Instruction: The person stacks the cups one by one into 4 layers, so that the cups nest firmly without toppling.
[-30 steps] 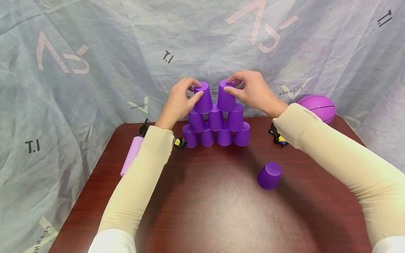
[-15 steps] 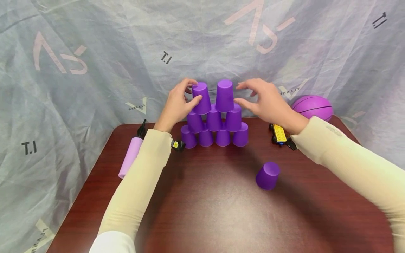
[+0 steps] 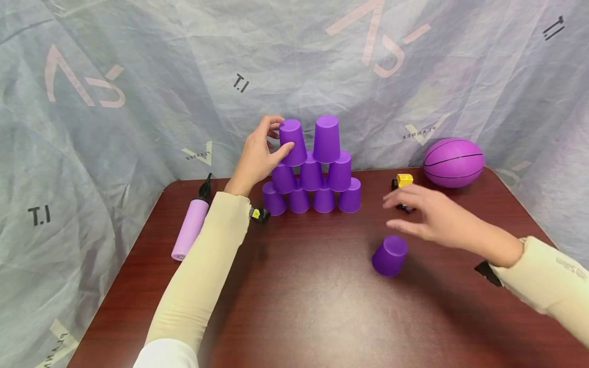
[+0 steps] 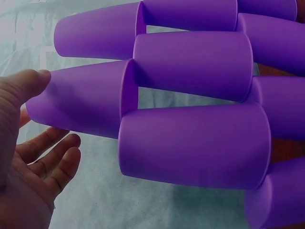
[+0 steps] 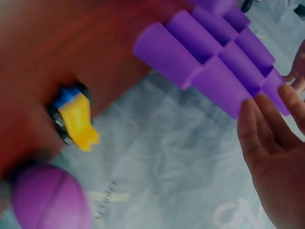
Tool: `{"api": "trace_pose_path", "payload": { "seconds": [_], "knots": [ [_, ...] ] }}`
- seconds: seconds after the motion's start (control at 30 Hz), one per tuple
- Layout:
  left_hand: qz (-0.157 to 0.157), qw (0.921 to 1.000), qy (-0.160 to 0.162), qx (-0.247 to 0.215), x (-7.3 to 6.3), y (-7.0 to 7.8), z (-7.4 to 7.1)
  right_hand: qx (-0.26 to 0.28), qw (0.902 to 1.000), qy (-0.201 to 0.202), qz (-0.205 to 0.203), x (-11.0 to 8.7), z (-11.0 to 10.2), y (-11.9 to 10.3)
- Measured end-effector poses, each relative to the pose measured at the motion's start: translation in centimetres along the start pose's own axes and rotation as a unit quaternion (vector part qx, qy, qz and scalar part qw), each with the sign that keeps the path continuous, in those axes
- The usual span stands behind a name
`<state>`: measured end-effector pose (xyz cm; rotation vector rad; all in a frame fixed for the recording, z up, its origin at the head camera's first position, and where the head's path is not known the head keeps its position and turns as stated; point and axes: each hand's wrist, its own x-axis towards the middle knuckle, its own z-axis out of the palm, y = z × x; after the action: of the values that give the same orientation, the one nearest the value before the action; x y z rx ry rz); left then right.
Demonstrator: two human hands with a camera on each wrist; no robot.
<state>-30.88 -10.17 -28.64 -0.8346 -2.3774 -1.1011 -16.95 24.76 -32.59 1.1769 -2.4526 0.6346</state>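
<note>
Upside-down purple cups stand in a stepped stack at the back of the table: several in the bottom row, three above, two on top. My left hand [image 3: 258,153] is at the top-left cup [image 3: 293,143], thumb on its near side and index finger behind it. The left wrist view shows that cup [image 4: 86,98] between thumb and index finger, the other fingers loosely bent below. Beside it stands the top-right cup [image 3: 326,139], untouched. My right hand [image 3: 430,214] holds nothing, fingers loosely spread, above and behind a single upside-down purple cup [image 3: 389,256] on the table.
A purple basketball [image 3: 453,162] lies at the back right. A yellow and blue toy vehicle [image 5: 76,114] stands near it, partly behind my right hand in the head view. On the left lies a pink cylinder with a black end [image 3: 190,227]. Grey fabric [image 3: 294,61] hangs behind the table.
My right hand has let go of the top-right cup and moved right and toward me, over the lone cup. My left hand's fingers have slid from the cup's top to its side.
</note>
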Motion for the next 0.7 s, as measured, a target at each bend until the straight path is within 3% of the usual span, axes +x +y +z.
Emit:
{"api": "trace_pose_path", "payload": {
  "seconds": [0.2, 0.33, 0.53, 0.7],
  "knots": [
    [0.005, 0.9999, 0.005, -0.009, 0.0, -0.2, 0.0, 0.019, 0.9978, -0.062, 0.014, -3.5, 2.3, -0.3],
    [0.0, 1.0, 0.0, -0.004, 0.0, -0.3, 0.0, 0.035, 0.9978, -0.056, 0.001, -4.5, 3.3, -0.3],
    [-0.011, 0.9999, -0.006, -0.007, -0.1, -0.4, 0.3, 0.037, 0.9986, -0.038, 0.005, -4.7, 3.8, -0.4],
    [-0.015, 0.9998, -0.008, -0.01, -0.1, -0.6, 0.6, 0.032, 0.9992, -0.024, 0.0, -3.4, 3.1, -0.3]
  ]
}}
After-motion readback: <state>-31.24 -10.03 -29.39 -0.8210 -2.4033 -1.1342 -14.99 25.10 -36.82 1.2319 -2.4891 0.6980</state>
